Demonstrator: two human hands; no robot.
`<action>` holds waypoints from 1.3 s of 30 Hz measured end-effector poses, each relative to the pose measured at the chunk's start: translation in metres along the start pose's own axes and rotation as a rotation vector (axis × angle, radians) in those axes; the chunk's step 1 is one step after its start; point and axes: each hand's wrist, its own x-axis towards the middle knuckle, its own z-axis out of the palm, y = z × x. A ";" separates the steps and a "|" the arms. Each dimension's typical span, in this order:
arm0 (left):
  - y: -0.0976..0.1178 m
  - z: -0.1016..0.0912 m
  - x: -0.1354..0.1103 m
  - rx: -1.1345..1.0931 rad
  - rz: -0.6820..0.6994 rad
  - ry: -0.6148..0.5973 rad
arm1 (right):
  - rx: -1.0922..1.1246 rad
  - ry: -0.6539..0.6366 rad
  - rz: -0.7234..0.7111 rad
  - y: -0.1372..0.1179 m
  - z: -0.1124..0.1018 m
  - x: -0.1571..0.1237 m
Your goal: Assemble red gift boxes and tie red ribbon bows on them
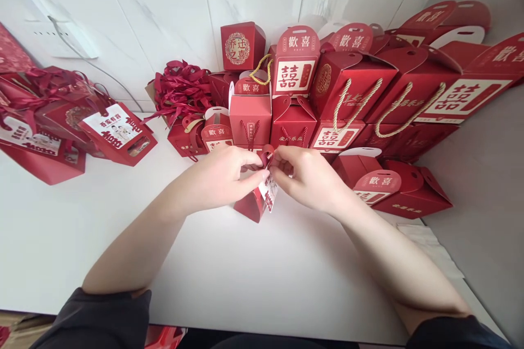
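In the middle of the white table stands a small red gift box (pixel 248 206), its upper part covered by my hands. A dark red ribbon (pixel 268 154) makes a loop at its top. My left hand (pixel 235 173) pinches the ribbon from the left, thumb and forefinger close together. From the right, my right hand (pixel 301 174) also grips the ribbon between thumb and bent fingers. Below the fingertips a white printed tag (pixel 269 194) with red characters hangs tilted against the box. The ribbon's ends are hidden by my fingers.
Red gift boxes (pixel 251 112), some with gold rope handles (pixel 356 114), are stacked along the tiled wall. A heap of dark red ribbons (pixel 182 87) lies behind to the left. Tagged, ribboned boxes (pixel 118 133) stand at far left, near a cable (pixel 82 54).
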 end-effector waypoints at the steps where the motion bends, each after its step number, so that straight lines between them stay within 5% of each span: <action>1: 0.001 0.000 -0.001 -0.016 -0.004 -0.009 | 0.049 0.005 0.027 -0.001 0.002 0.001; 9: -0.001 0.009 0.007 -0.018 -0.114 0.068 | 0.464 -0.065 0.268 0.000 0.015 0.005; 13: -0.013 0.008 0.015 -0.009 -0.107 0.083 | 0.348 -0.073 0.152 0.006 0.005 0.007; 17: -0.025 0.002 0.018 -0.085 -0.107 0.022 | 0.298 0.072 0.016 0.013 -0.004 0.009; 22: -0.030 0.001 0.020 -0.127 -0.109 -0.036 | 0.322 0.089 -0.192 0.018 0.005 0.013; 29: -0.037 0.002 0.024 -0.116 -0.073 -0.070 | 0.404 0.127 -0.015 0.022 0.019 0.017; 39: -0.035 0.000 0.024 -0.104 -0.086 -0.064 | 0.407 -0.006 -0.028 0.024 0.010 0.014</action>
